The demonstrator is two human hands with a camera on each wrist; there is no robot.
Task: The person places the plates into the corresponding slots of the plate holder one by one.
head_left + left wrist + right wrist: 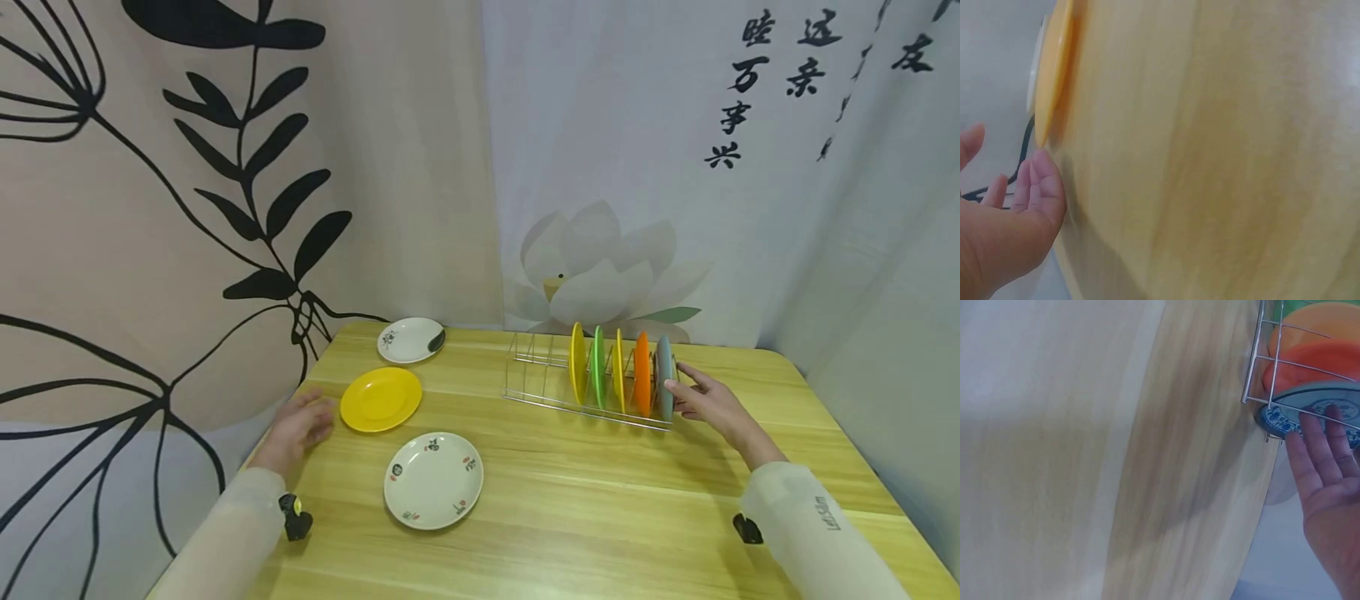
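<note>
My right hand is at the right end of a wire dish rack, its fingers fairly straight. Their tips reach the blue-and-white patterned plate, which stands upright in the rack's last slot; whether the thumb touches it is hidden. Left of that plate stand an orange plate, a yellow plate, a green plate and another yellow plate. My left hand, fingers loosely bent and holding nothing, hovers just left of a flat-lying yellow plate.
A white plate with a dark leaf motif lies at the back left. Nearer the front lies a white plate with small printed motifs. Printed curtains hang behind the wooden table.
</note>
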